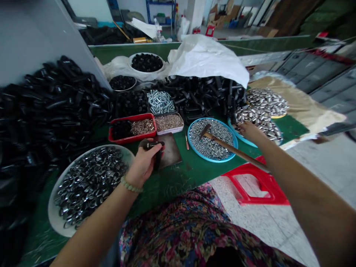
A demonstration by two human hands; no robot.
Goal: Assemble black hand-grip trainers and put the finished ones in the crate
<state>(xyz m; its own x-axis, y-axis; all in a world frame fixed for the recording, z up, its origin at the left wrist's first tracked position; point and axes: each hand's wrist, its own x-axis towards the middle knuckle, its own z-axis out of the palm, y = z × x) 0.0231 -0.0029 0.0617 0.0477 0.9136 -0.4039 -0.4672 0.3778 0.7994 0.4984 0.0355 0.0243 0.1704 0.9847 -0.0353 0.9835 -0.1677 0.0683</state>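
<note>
My left hand [141, 165] grips a small black part [151, 145] just above a dark steel plate [170, 150] on the green table mat [178, 181]. Beside that hand lies a wide white basin [57, 211] of shiny metal rings. My right hand [250, 131] rests at a heap of silver cylindrical pieces [260, 113], its fingertips partly hidden. A wooden-handled hammer [230, 148] lies across a blue tray [191, 146] of small steel nuts, its handle passing near my right forearm.
A large heap of black parts [47, 111] rises on the left, with more behind the small trays, including a red tray [150, 118]. A white plastic sheet [208, 55] lies at the back. A red stool [256, 185] stands on the tiled floor [306, 178] to the right.
</note>
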